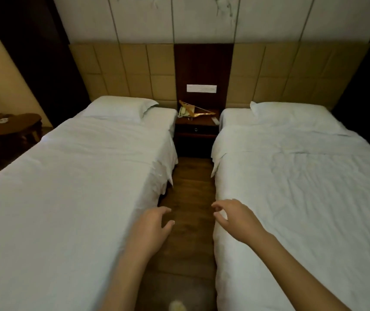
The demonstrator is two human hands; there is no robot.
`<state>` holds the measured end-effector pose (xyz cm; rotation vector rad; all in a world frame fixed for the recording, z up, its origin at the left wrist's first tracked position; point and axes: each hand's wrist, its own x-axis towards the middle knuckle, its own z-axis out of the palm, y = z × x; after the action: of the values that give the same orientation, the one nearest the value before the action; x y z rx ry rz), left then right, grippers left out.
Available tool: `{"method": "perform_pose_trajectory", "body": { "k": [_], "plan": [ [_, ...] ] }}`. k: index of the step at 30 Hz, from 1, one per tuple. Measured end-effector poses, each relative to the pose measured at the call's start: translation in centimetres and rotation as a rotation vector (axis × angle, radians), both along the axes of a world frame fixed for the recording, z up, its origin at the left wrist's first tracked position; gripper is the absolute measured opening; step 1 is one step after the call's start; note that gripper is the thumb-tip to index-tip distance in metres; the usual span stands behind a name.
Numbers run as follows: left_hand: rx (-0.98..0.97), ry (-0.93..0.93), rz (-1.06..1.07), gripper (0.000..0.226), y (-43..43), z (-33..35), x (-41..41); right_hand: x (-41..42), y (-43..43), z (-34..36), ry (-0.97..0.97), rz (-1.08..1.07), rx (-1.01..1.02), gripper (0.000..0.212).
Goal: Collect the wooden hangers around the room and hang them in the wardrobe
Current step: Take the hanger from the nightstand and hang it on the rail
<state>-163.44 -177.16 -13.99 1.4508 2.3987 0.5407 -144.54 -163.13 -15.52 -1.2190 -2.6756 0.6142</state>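
Observation:
A wooden hanger (198, 113) lies on the dark nightstand (196, 126) between the two beds, leaning over a pale telephone (183, 111). My left hand (151, 227) reaches forward over the aisle floor, fingers apart and empty. My right hand (232, 217) is level with it at the edge of the right bed, fingers loosely curled and apart, holding nothing. Both hands are far short of the nightstand. The wardrobe is out of view.
Two white-sheeted beds flank a narrow wooden aisle (190, 187): the left bed (67, 187) and the right bed (303, 187). A remote (215, 120) lies on the nightstand's right side. A round wooden table (14, 126) stands at the far left.

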Motion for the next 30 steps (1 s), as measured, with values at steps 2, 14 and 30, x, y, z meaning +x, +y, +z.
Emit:
{"method": "perform_pose_trajectory", "body": {
  "k": [2,14,30],
  "plan": [
    [0.013,0.015,-0.036,0.041,4.1,0.0,-3.5,-3.5,3.7,-0.2,0.031,-0.028,0.001,0.034],
    [0.006,0.07,-0.099,0.039,33.2,0.9,-21.6,-22.0,31.2,-0.5,0.046,-0.073,0.011,0.034],
    [-0.012,0.094,-0.234,0.04,73.9,-2.8,-43.4,-41.4,69.5,-3.2,-0.031,-0.143,-0.071,0.034]
  ]
}}
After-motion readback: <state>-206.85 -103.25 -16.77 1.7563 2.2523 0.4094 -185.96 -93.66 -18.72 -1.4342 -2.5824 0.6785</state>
